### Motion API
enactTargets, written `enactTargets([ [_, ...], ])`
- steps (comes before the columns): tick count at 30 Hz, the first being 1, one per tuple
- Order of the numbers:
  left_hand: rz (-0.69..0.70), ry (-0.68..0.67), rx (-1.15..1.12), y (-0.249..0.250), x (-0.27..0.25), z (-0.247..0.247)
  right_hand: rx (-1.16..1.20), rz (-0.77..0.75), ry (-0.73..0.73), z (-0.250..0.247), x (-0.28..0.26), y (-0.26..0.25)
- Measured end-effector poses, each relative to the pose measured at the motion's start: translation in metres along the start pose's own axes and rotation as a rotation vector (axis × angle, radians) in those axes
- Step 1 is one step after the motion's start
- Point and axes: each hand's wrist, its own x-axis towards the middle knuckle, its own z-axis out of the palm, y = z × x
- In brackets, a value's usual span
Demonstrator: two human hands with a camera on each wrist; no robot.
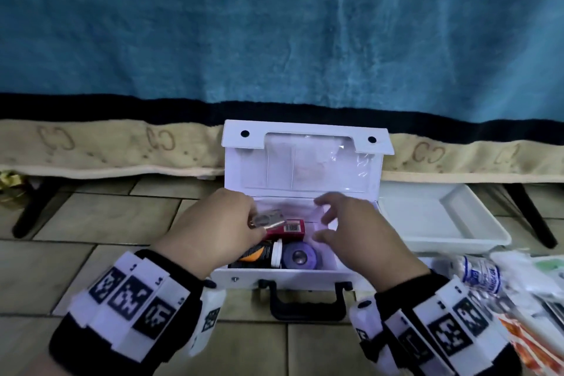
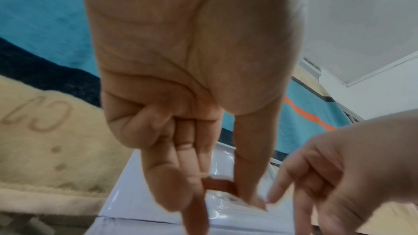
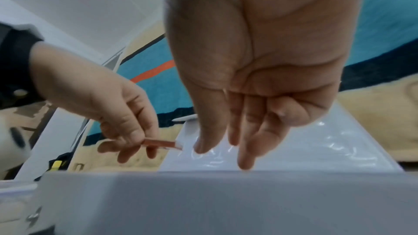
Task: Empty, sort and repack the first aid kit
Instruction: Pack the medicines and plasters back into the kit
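The left hand (image 1: pixel 213 223) pinches a small flat blister strip (image 1: pixel 270 219) between thumb and fingers, holding it over the open first aid kit (image 1: pixel 287 276), whose lid (image 1: pixel 305 162) stands upright at twelve o'clock against the blanket (image 1: pixel 274 40). The right hand (image 1: pixel 351 229) hovers over the kit's three o'clock half with fingers loosely spread and nothing in them. The likeliest slip is the thin strip sliding out of so light a pinch and dropping back among the remaining items, since only its edge is held (the wrist views show it edge-on between the fingertips). A second risk is the right hand knocking the lid or snagging its clear plastic pocket (image 1: pixel 317 168) as it reaches in, which could swing the lid down. Inside the kit lie a red box (image 1: pixel 293 230) at the back, a dark tube with a white cap (image 1: pixel 262 255) at about seven o'clock, and a purple tape roll (image 1: pixel 300 256) beside it; the right half looks bare. The white tray (image 1: pixel 488 238) at three o'clock of the kit appears to hold nothing. A loose pile of packets and a bottle (image 1: pixel 482 275) lies on the tiled floor (image 1: pixel 61 253) at four o'clock, too blurred to sort out.
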Motion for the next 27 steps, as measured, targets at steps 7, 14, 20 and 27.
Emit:
enactTargets([
  [7, 0.169, -0.026, -0.034, 0.015, 0.008, 0.003, 0.093, -0.201, -0.04, -0.006, -0.004, -0.008],
  [14, 0.092, -0.284, -0.044, -0.011, 0.019, 0.001, -0.289, -0.08, -0.017, 0.01, -0.002, 0.005],
  [20, 0.113, -0.281, -0.014, -0.017, 0.018, 0.015, -0.292, -0.084, -0.048, 0.026, -0.001, 0.002],
  [27, 0.103, -0.249, -0.007, -0.016, 0.015, 0.02, -0.353, -0.001, -0.027, 0.032, 0.0, 0.006],
])
